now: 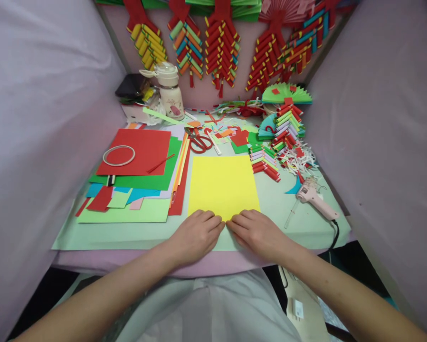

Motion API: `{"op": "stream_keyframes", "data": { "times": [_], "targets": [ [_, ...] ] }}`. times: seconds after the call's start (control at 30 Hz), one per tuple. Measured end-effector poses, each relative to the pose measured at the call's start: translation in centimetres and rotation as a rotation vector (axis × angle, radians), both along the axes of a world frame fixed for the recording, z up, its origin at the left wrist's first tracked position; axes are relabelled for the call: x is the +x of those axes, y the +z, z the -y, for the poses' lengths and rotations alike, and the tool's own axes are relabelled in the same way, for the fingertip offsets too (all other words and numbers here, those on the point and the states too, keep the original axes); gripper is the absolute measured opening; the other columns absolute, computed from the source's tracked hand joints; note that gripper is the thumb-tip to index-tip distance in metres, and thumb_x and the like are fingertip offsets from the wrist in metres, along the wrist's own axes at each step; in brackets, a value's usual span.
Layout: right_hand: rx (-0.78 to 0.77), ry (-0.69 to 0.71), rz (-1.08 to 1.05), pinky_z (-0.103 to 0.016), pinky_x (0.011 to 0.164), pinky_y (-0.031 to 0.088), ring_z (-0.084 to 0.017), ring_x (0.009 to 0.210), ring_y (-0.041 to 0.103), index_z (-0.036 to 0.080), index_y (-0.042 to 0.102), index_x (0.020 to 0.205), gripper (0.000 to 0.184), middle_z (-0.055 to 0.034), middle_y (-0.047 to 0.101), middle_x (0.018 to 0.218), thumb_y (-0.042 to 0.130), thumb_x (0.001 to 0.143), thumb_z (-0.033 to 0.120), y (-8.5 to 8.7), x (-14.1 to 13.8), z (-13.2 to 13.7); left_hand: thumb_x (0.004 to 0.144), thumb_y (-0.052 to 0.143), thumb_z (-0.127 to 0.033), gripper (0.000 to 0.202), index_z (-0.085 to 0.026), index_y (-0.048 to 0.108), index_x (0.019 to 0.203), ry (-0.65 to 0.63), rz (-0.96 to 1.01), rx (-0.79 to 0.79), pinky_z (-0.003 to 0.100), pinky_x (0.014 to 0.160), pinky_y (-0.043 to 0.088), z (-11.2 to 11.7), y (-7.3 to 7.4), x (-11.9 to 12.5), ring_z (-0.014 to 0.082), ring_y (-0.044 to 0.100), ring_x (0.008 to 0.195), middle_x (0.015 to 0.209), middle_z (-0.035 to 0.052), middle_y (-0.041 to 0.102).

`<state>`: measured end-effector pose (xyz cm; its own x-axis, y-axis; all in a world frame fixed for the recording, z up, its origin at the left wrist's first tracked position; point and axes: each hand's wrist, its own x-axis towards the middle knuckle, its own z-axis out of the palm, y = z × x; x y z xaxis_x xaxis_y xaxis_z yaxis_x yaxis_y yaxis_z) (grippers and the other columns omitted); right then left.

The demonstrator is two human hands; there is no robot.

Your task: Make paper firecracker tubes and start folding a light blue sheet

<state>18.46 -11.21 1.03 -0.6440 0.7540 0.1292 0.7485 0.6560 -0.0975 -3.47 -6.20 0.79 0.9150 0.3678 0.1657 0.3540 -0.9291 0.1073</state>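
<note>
Here's the table under a pale green cover point(128, 236), spreading out beneath both hands, and beyond the left hand sits a loose stack of coloured paper sheets point(142, 147), red on top. Straight ahead of the hands lies the square of bright yellow paper point(224, 185), flat, and both are on its near edge! Left hand point(199, 235) and right hand point(256, 232), fingers curled, tips almost meeting; pinching or just pressing, I can't tell. Far beyond the left, a cream flip-lid bottle point(170, 95) stands upright. Out right of the right hand, a pale pink glue gun point(315, 200); past the yellow paper, red-handled scissors point(201, 143); on the stack, a thin whitish ring point(118, 165).
</note>
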Motion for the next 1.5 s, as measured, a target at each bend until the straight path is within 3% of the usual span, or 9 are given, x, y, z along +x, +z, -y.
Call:
{"op": "stream_keyframes", "data": {
  "times": [0.23,0.43,0.6,0.93,1.07,1.33,1.5],
  "targets": [
    [0.004,-0.029,0.025,-0.032,0.069,0.035,-0.018,0.079,0.049,0.017,0.062,0.102,0.017,-0.0048,0.059,0.083,0.047,0.095,0.021,0.2,1.6,0.8,0.094,0.044,-0.019,0.021,-0.017,0.061,0.106,0.061,0.071,0.034,0.035,0.079,0.042,0.0,0.1,-2.2,0.0204,0.055,0.092,0.091,0.0069,0.063],
    [0.036,-0.103,-0.008,-0.032,0.073,0.041,-0.019,0.085,0.054,0.018,0.063,0.105,0.023,-0.0083,0.063,0.092,0.042,0.096,0.018,0.2,4.6,2.3,0.092,0.048,-0.016,0.023,-0.016,0.063,0.109,0.155,0.111,0.085,0.037,0.083,0.041,0.5,0.2,-5.8,0.0217,0.055,0.097,0.099,0.0066,0.067],
    [0.058,-0.155,-0.014,-0.034,0.075,0.045,-0.02,0.089,0.056,0.018,0.062,0.11,0.023,-0.0093,0.064,0.101,0.044,0.096,0.018,-0.1,6.5,3.5,0.092,0.048,-0.016,0.023,-0.016,0.064,0.108,0.228,0.122,0.113,0.039,0.084,0.038,0.9,0.3,-7.4,0.0237,0.054,0.1,0.105,0.0056,0.068],
    [0.169,-0.209,-0.027,-0.037,0.081,0.048,-0.022,0.093,0.058,0.016,0.062,0.109,0.023,-0.011,0.065,0.107,0.045,0.094,0.02,-0.4,7.1,4.4,0.092,0.047,-0.018,0.023,-0.018,0.066,0.106,0.293,0.193,0.117,0.039,0.086,0.035,1.4,0.5,-7.4,0.0217,0.055,0.102,0.103,0.0043,0.069],
    [0.256,-0.227,-0.056,-0.04,0.086,0.047,-0.024,0.102,0.057,0.015,0.058,0.121,0.031,-0.0133,0.063,0.114,0.05,0.093,0.023,-0.9,6.0,4.4,0.093,0.046,-0.019,0.024,-0.019,0.066,0.106,0.316,0.207,0.119,0.038,0.087,0.036,1.6,0.5,-7.4,0.0207,0.055,0.101,0.102,0.0046,0.07],
    [0.251,-0.196,-0.018,-0.041,0.089,0.047,-0.025,0.104,0.057,0.015,0.059,0.122,0.033,-0.0116,0.064,0.116,0.05,0.093,0.026,-3.1,4.8,4.6,0.093,0.046,-0.018,0.025,-0.02,0.064,0.109,0.336,0.202,0.092,0.038,0.087,0.036,2.0,0.3,-7.6,0.0209,0.055,0.102,0.103,0.0046,0.069],
    [0.24,-0.198,-0.008,-0.04,0.088,0.048,-0.024,0.104,0.057,0.014,0.059,0.123,0.034,-0.0122,0.063,0.117,0.049,0.093,0.026,-3.4,4.9,4.6,0.093,0.045,-0.018,0.025,-0.021,0.065,0.108,0.354,0.212,0.116,0.038,0.087,0.037,1.9,0.3,-7.9,0.0209,0.056,0.101,0.102,0.0048,0.069]
  ]
}}
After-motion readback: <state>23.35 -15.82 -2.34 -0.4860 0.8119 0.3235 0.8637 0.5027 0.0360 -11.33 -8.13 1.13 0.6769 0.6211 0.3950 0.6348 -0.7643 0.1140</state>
